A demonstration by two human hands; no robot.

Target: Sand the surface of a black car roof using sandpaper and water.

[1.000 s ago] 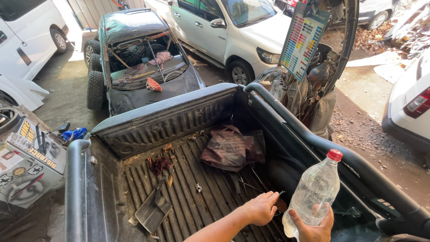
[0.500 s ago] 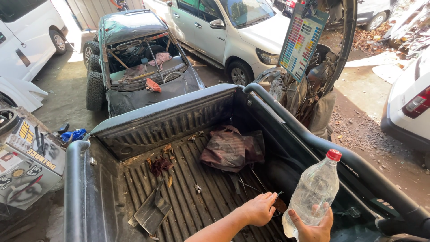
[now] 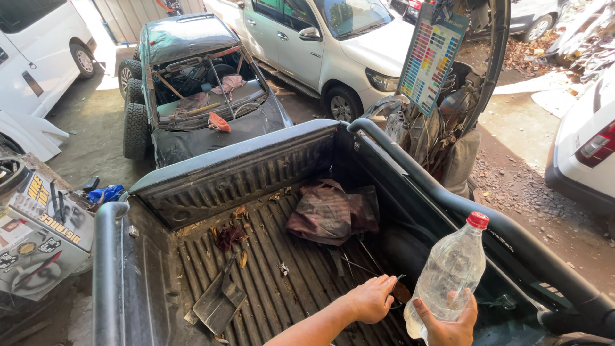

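At the bottom right of the frame the right hand [image 3: 448,323] is gripping a clear plastic bottle [image 3: 448,275] with a red cap, upright. Just left, the left hand [image 3: 371,298] is curling its fingers over a thin dark tool [image 3: 398,282] on the truck bed [image 3: 282,295] — grip unclear. Farther up, a crumpled cloth [image 3: 330,211] is lying near the bed's front wall.

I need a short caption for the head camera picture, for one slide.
Right hand holds a clear red-capped bottle upright; left hand reaches into a dirty pickup bed.

Multicoloured chart board [image 3: 430,56] (rectangular) beyond truck bed [image 3: 269,288]
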